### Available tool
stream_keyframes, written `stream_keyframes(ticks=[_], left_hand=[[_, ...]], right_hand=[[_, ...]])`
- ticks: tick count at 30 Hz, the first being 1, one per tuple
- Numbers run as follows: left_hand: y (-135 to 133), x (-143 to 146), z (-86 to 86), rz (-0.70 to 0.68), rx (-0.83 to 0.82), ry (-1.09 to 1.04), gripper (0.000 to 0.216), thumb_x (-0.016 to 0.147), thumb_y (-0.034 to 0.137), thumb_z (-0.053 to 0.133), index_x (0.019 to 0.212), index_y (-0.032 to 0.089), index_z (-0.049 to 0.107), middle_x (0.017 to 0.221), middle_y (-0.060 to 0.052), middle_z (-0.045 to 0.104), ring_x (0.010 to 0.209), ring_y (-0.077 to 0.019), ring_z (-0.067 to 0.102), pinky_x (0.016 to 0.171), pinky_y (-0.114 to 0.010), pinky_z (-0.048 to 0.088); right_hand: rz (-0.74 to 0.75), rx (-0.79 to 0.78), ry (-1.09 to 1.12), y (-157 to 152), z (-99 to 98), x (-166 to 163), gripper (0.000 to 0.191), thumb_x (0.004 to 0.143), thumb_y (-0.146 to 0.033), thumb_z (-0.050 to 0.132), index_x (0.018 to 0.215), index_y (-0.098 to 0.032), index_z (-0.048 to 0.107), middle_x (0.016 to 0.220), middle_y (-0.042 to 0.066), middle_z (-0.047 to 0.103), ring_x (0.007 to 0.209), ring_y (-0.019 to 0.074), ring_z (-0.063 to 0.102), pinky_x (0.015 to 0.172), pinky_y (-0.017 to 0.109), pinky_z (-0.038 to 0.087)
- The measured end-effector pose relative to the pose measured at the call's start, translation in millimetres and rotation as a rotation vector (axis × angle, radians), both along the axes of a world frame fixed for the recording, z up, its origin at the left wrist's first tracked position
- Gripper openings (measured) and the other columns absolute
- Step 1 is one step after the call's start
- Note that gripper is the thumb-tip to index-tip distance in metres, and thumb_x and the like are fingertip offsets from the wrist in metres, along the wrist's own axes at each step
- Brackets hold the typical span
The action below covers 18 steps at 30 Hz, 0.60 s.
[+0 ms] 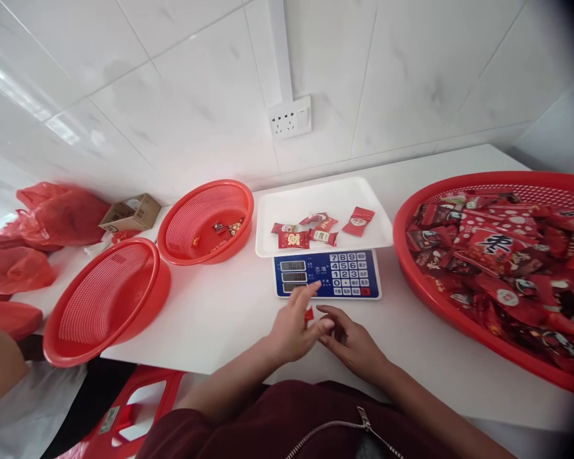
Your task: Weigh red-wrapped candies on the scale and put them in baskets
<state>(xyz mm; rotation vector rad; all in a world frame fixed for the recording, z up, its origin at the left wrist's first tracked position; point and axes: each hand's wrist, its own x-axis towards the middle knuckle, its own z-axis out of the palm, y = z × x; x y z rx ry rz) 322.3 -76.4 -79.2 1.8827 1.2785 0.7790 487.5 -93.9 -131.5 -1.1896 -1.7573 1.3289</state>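
Observation:
My left hand [294, 328] is in front of the scale [325, 275], its index finger stretched over the lower edge of the keypad panel. A small piece of red wrapper [309, 315] shows between its thumb and fingers, seemingly a candy held there; most of it is hidden. Close beside it, my right hand [356, 347] has thumb and index finger apart, other fingers curled, with nothing visible in it. Several red-wrapped candies [293, 240] lie on the scale's white tray [272, 207]. To the right, a large red basket [414, 280] is heaped with wrapped sweets [500, 252].
A red basket [191, 191] behind left holds a few small packets. Another red basket [60, 338] overhangs the table's front edge. A cardboard box [138, 213] and red plastic bags [71, 217] stand farther left. Another person's arm [0, 363] is at lower left, near a red stool [110, 414].

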Motion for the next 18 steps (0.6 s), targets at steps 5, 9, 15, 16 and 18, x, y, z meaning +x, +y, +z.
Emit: stream_keyframes(ticks=[5,9,15,16,18], left_hand=[[-23.3,10.7,-19.3,-0.093,-0.27,-0.183,0.06,0.092,0.039,0.04,0.145,0.027,0.013,0.138,-0.013,0.042,0.115,-0.0234,0.051,0.094,-0.043,0.044],[-23.6,12.5,-21.5,-0.135,-0.34,-0.265,0.066,0.09,0.04,0.043,0.145,0.026,0.01,0.139,-0.014,0.04,0.121,-0.0246,0.046,0.098,-0.045,0.041],[-20.4,8.2,-19.8,-0.157,-0.344,-0.211,0.064,0.087,0.039,0.049,0.143,0.026,0.019,0.138,-0.012,0.043,0.108,-0.0227,0.056,0.094,-0.043,0.044],[-20.0,7.1,-19.4,-0.155,-0.337,-0.2,0.064,0.087,0.039,0.05,0.142,0.026,0.022,0.136,-0.012,0.045,0.104,-0.022,0.058,0.092,-0.042,0.045],[-18.8,4.8,-18.5,-0.138,-0.315,-0.178,0.061,0.085,0.04,0.052,0.14,0.024,0.03,0.132,-0.012,0.049,0.1,-0.0212,0.059,0.089,-0.04,0.047]], right_hand=[[0.07,0.024,0.09,-1.6,7.2,-0.8,0.024,0.083,-0.037,0.052,0.101,-0.022,0.058,0.093,0.006,0.067,0.078,0.0193,0.062,0.067,0.03,0.049],[0.053,0.055,0.073,-0.4,8.0,-0.9,0.016,0.084,-0.033,0.049,0.089,-0.022,0.059,0.085,0.004,0.066,0.074,0.0184,0.062,0.065,0.029,0.048],[-0.016,0.11,0.104,3.2,3.6,-0.8,0.027,0.082,-0.044,0.053,0.066,-0.022,0.053,0.072,0.003,0.058,0.066,0.0169,0.054,0.059,0.028,0.044],[-0.024,0.121,0.117,4.0,3.0,-0.9,0.029,0.082,-0.045,0.054,0.066,-0.022,0.052,0.073,0.003,0.057,0.068,0.0172,0.054,0.059,0.028,0.043],[-0.038,0.117,0.148,5.5,1.9,-1.1,0.03,0.081,-0.047,0.056,0.066,-0.022,0.052,0.077,0.003,0.056,0.072,0.0174,0.053,0.061,0.028,0.044]])
